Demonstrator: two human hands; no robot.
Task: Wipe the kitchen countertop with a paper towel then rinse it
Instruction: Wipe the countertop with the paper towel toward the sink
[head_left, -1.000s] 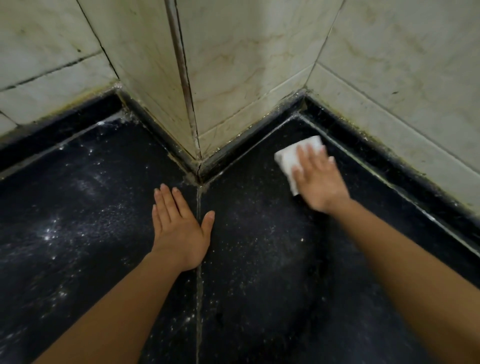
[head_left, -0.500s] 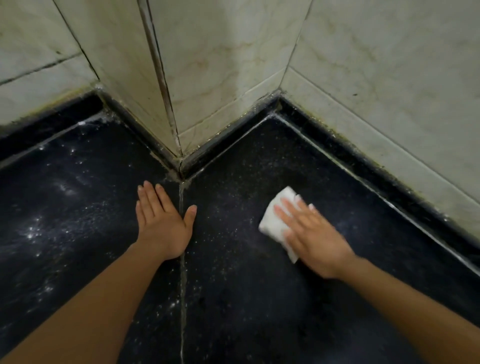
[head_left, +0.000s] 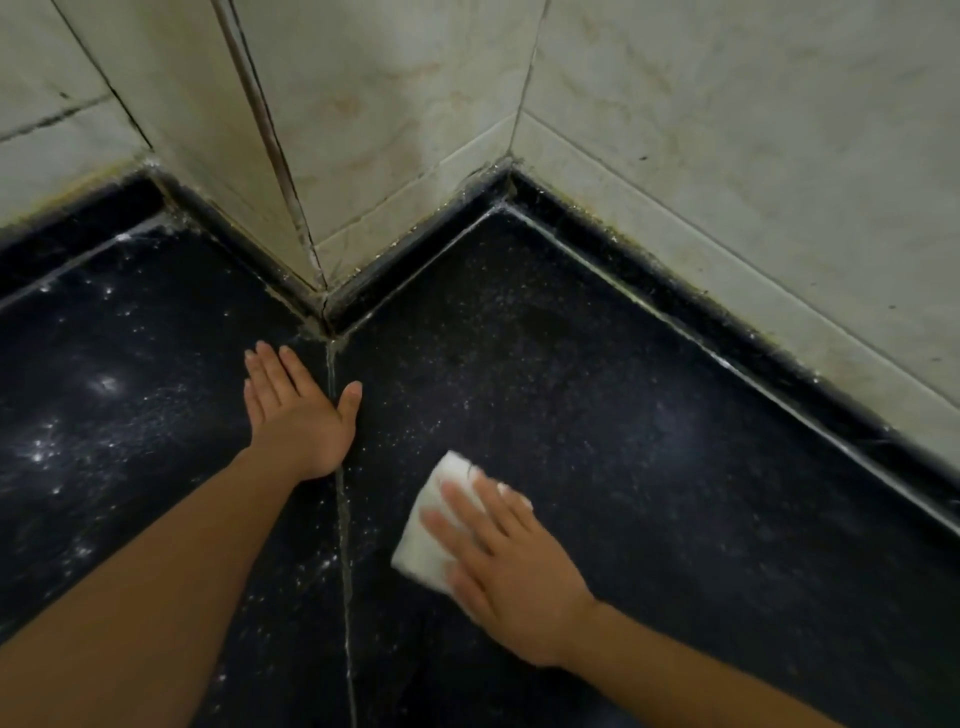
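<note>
a: where's the towel right now?
b: the folded paper towel (head_left: 423, 540) lies flat on the black countertop (head_left: 675, 467), just right of the pale seam (head_left: 343, 545) between the two slabs. the right hand (head_left: 514, 577) presses it down with straight, slightly spread fingers, none curled round it.
a: and the other hand?
b: the left hand (head_left: 301, 421) rests flat just left of the seam, fingers straight and close together, thumb reaching across it. it holds nothing (a brace, i'd judge).
a: so how to wipe well from here?
b: as i judge it, put the palm's weight over the pad so it can't slip out from under the fingers, and overlap the strokes. the white specks (head_left: 104, 387) are thickest well left of the seam, with more along the seam itself, so that side looks least done. drag the grit one way into a pile rather than scrubbing back and forth. the seam's groove likely wants a folded edge run along it. the left hand would have to lift once strokes cross the seam.
a: and the rinse?
b: not yet due, and no tap shows in view.
</note>
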